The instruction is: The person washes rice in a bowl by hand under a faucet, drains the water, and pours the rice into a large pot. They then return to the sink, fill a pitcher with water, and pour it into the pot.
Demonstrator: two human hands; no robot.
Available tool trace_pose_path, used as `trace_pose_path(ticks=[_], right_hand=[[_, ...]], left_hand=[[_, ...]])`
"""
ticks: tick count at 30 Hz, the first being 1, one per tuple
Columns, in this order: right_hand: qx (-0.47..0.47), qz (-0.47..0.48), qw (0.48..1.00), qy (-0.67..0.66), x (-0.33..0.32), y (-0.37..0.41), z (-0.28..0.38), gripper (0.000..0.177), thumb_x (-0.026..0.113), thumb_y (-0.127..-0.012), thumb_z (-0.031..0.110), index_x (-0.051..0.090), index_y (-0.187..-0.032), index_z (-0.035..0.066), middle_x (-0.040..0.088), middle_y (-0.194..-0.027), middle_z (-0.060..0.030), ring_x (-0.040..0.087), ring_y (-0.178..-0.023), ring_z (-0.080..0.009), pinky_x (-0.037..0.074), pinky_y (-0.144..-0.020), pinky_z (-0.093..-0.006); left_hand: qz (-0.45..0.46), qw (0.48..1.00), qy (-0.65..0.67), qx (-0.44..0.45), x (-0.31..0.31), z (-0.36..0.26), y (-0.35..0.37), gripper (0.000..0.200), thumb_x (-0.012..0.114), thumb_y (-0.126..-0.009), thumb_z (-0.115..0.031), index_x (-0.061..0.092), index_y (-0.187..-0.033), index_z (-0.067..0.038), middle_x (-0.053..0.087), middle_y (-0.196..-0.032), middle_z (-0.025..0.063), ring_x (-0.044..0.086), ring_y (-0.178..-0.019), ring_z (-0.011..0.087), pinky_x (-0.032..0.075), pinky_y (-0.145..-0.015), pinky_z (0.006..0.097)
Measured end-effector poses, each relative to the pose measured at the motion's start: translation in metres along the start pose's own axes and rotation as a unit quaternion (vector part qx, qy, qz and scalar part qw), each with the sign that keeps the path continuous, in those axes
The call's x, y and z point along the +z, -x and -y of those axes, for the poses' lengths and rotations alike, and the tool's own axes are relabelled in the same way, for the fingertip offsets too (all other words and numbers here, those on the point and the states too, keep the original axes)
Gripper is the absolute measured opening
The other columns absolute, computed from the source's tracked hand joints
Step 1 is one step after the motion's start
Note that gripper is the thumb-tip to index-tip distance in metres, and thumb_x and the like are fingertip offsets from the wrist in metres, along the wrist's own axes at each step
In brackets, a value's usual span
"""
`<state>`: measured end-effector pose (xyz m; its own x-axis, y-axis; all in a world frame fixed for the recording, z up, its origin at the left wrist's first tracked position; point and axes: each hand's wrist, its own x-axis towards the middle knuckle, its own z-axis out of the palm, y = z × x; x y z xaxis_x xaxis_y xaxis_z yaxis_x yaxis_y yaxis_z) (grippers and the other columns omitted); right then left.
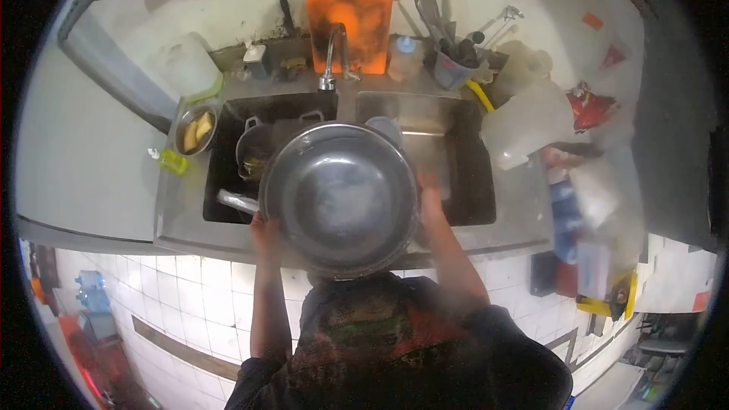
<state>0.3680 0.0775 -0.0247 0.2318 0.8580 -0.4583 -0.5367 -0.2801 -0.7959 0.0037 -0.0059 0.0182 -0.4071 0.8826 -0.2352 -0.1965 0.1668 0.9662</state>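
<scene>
A large round dark metal basin (pixel 338 197) is held up in front of my body, over the front edge of the sink. My left hand (pixel 266 234) grips its lower left rim, with the fingers partly hidden. On the right side, my right hand (pixel 430 201) holds the rim, slightly blurred. The inside of the basin shows only a pale sheen. Behind it, the left sink bowl (pixel 230 110) contains a pot (pixel 254 144) with something in it. The right sink bowl (pixel 471 175) is partly covered by the basin.
A faucet (pixel 327 80) stands behind the sink, before an orange cutting board (pixel 349 26). At left are a bowl of yellow pieces (pixel 197 130) and a green bottle (pixel 171 162). A utensil container (pixel 454 72) and plastic containers (pixel 528 125) stand at right.
</scene>
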Motion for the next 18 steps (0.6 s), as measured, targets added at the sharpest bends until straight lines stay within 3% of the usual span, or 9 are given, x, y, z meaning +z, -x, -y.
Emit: trace_pose_path(ticks=[2, 5, 8, 12, 15, 18], right_hand=[[0.016, 0.025, 1.000, 0.003, -0.009, 0.001, -0.003, 0.026, 0.051, -0.094, 0.025, 0.059, -0.106, 0.003, 0.062, -0.101, -0.0073, 0.057, -0.091, -0.0208, 0.044, -0.085, -0.0343], [0.028, 0.028, 0.999, 0.003, -0.016, 0.006, -0.003, 0.024, 0.053, -0.093, 0.025, 0.060, -0.104, 0.004, 0.063, -0.098, -0.0066, 0.057, -0.089, -0.0203, 0.044, -0.084, -0.0344], [0.019, 0.014, 1.000, 0.005, -0.020, 0.007, -0.005, 0.023, 0.054, -0.092, 0.025, 0.060, -0.102, 0.004, 0.063, -0.095, -0.0063, 0.057, -0.088, -0.0198, 0.044, -0.083, -0.0343], [0.018, -0.049, 0.998, 0.034, -0.011, 0.015, 0.000, 0.023, 0.054, -0.092, 0.024, 0.060, -0.102, 0.004, 0.063, -0.094, -0.0057, 0.056, -0.088, -0.0189, 0.044, -0.082, -0.0335], [0.057, -0.019, 0.996, 0.065, 0.014, 0.047, 0.032, 0.047, 0.054, -0.091, 0.026, 0.048, -0.127, -0.003, 0.055, -0.124, -0.0123, 0.050, -0.114, -0.0234, 0.036, -0.099, -0.0343], [0.025, -0.048, 0.996, 0.072, 0.010, 0.042, 0.023, 0.027, 0.054, -0.092, 0.024, 0.057, -0.108, 0.002, 0.062, -0.098, -0.0060, 0.056, -0.089, -0.0192, 0.044, -0.084, -0.0322]], left_hand=[[0.017, 1.000, 0.015, 0.014, -0.004, 0.004, 0.001, 0.031, 0.053, -0.079, -0.007, 0.055, -0.109, 0.003, 0.063, -0.097, 0.0091, 0.060, -0.082, 0.0211, 0.050, -0.070, 0.0325], [0.019, 0.994, -0.098, -0.037, -0.017, 0.006, -0.003, 0.030, 0.055, -0.081, -0.007, 0.056, -0.111, 0.001, 0.063, -0.097, 0.0080, 0.060, -0.083, 0.0197, 0.050, -0.071, 0.0321], [-0.013, 1.000, -0.001, -0.016, 0.009, -0.023, 0.015, 0.024, 0.050, -0.073, 0.001, 0.061, -0.095, 0.000, 0.065, -0.084, 0.0054, 0.060, -0.071, 0.0111, 0.047, -0.063, 0.0248], [-0.032, 0.999, 0.005, 0.002, 0.010, -0.033, 0.022, 0.024, 0.050, -0.074, 0.001, 0.061, -0.095, 0.001, 0.066, -0.084, 0.0068, 0.061, -0.072, 0.0126, 0.049, -0.065, 0.0256], [-0.046, 0.999, -0.024, -0.009, 0.011, -0.045, 0.023, 0.023, 0.050, -0.074, 0.002, 0.061, -0.095, 0.002, 0.066, -0.085, 0.0075, 0.061, -0.074, 0.0133, 0.049, -0.067, 0.0256], [-0.048, 0.998, -0.041, -0.020, 0.016, -0.064, 0.034, 0.022, 0.050, -0.076, 0.003, 0.061, -0.095, 0.003, 0.066, -0.088, 0.0080, 0.061, -0.076, 0.0134, 0.048, -0.068, 0.0252]])
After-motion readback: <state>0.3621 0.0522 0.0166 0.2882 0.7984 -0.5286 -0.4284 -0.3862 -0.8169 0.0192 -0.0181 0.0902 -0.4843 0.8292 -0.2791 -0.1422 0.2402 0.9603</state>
